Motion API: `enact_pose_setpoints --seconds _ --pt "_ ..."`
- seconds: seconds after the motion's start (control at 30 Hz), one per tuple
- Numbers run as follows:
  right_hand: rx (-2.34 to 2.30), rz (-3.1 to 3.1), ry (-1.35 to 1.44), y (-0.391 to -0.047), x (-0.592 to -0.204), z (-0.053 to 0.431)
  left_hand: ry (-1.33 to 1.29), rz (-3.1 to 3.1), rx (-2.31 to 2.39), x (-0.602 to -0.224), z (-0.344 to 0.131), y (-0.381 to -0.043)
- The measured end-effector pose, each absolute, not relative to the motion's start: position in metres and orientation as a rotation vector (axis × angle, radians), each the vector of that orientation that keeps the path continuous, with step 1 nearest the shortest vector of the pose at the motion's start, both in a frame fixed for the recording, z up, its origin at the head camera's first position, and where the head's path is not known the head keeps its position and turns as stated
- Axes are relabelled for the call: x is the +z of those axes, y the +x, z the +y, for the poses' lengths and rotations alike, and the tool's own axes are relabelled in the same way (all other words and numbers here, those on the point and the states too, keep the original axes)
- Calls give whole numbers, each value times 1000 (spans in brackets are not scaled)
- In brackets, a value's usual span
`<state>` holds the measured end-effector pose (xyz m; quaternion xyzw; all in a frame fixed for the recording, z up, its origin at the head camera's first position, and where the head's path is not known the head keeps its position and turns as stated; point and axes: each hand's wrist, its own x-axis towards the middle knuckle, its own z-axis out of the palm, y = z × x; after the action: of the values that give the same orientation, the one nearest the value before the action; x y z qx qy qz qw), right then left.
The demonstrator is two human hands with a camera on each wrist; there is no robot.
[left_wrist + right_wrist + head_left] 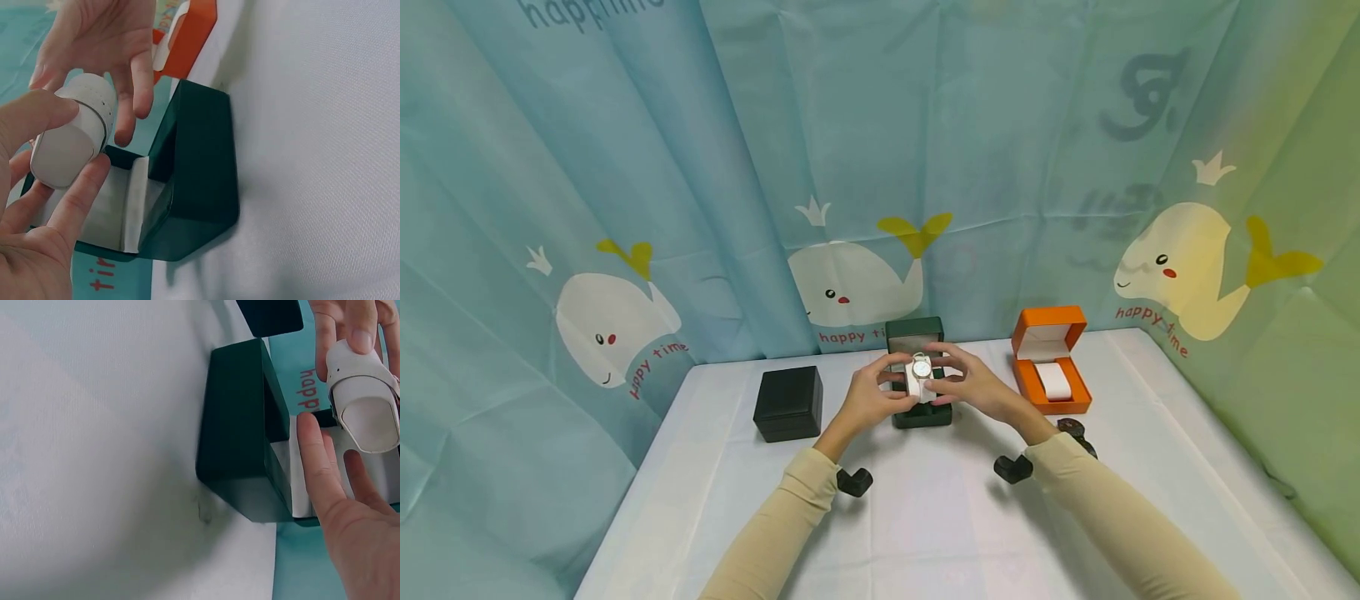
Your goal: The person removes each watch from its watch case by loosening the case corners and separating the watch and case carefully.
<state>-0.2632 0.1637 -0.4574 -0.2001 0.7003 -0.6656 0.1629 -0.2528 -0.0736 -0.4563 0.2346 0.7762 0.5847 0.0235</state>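
Sitting pinched between the left fingers (81, 190), the white watch cushion (61, 155) is close beside the loosely spread right fingers (317, 459).

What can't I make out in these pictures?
- Time on the watch: dial too small in the head view, turned away in both wrist views.
- Inside of the black box: hidden by its shut lid, head view.
- Full shape of the dark object: partly hidden by the right sleeve, head view.
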Motion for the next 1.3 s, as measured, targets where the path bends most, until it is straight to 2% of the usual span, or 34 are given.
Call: enact_pose_setpoints --seconds 1.3 --pt "-1957 1992 -507 -258 -459 152 811 2354 1821 -459 -71 -252"
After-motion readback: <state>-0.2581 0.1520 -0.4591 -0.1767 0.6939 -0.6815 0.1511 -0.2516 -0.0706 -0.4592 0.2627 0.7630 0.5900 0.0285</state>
